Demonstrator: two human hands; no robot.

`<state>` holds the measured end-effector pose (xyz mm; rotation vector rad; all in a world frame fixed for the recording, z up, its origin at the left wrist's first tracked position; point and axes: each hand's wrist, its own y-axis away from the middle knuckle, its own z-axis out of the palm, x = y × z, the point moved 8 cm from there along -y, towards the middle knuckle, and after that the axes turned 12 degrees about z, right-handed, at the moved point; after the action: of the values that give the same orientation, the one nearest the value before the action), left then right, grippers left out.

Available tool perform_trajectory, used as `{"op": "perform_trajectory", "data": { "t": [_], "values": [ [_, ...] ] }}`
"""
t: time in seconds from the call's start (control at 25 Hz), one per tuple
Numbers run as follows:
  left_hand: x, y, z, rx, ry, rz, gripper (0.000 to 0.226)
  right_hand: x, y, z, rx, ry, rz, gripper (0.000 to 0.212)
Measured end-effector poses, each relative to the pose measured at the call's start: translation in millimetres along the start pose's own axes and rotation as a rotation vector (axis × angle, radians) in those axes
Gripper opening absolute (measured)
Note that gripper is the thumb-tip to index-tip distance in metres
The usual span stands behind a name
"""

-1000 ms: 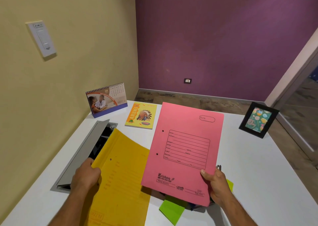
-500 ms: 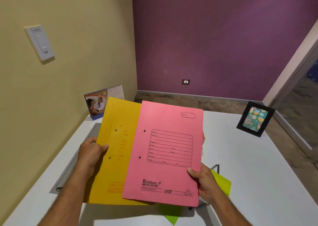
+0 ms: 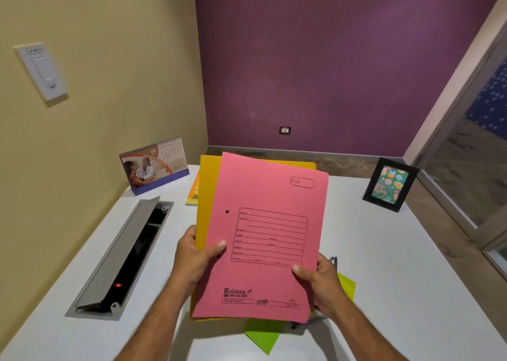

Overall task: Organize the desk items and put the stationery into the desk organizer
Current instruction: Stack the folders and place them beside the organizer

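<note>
A person holds a pink file folder (image 3: 263, 240) stacked in front of a yellow folder (image 3: 204, 196) above a white desk (image 3: 411, 251), the left hand (image 3: 194, 259) gripping both at their left edge, thumb on the pink cover, and the right hand (image 3: 319, 281) pinching the pink folder's lower right edge. Green paper (image 3: 263, 336) lies beneath (a dark wire object beside it is mostly hidden). A desk calendar (image 3: 155, 165), a framed picture (image 3: 389, 187) and an open cable tray (image 3: 123, 253) stand around.
</note>
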<state>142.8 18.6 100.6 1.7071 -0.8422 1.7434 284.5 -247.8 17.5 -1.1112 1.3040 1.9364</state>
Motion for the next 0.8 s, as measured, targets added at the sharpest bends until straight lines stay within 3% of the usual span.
{"op": "perform_trajectory", "data": {
  "t": [0.2, 0.32, 0.6, 0.8],
  "values": [
    [-16.5, 10.0, 35.8, -0.154, -0.059, 0.038, 0.035, -17.1, 15.9, -33.5, 0.126, 0.155, -0.141, 0.053],
    [-24.9, 19.7, 48.7, -0.195, -0.073, 0.027, 0.037, -22.5, 23.0, -48.9, 0.169, 0.214, -0.175, 0.048],
    [-38.2, 41.5, 55.0, -0.031, -0.048, 0.032, 0.035, -7.9, 33.7, -63.8, 0.207, 0.252, -0.129, 0.024],
    [-41.8, 47.6, 61.8, 0.002, -0.025, 0.041, 0.035, -7.4, 37.1, -66.7, 0.199, 0.212, -0.143, 0.022]
  ]
}}
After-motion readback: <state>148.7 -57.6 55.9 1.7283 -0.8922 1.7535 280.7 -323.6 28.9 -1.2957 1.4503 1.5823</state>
